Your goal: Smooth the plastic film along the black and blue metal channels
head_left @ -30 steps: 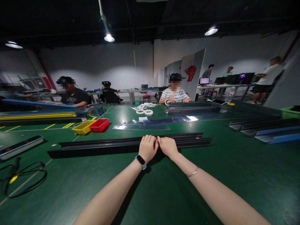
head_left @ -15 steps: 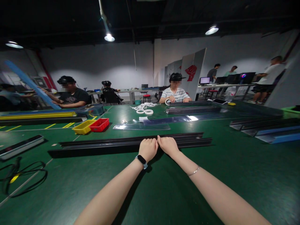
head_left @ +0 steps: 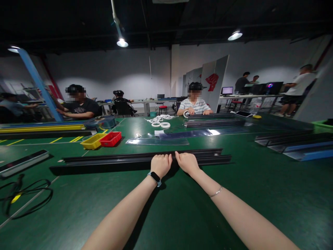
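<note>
Two long black rails (head_left: pixel 109 162) lie side by side across the green table (head_left: pixel 182 215), running from left to right. My left hand (head_left: pixel 160 165), with a black wristband, is closed over the near rail at its middle. My right hand (head_left: pixel 186 162), with a thin bracelet on the wrist, is closed on the same rail right beside it. The two hands almost touch each other.
A yellow bin (head_left: pixel 93 141) and a red bin (head_left: pixel 110 139) stand at the back left, clear plastic sheets (head_left: pixel 158 140) behind the rails, white tape rolls (head_left: pixel 160 124) further back. More rails (head_left: pixel 293 142) lie right. A black cable (head_left: pixel 23 194) lies left. Other people sit across the table.
My hands and the rails have shifted slightly left. A person at the far left has swung a long blue strip from lying flat up to a steep tilt.
</note>
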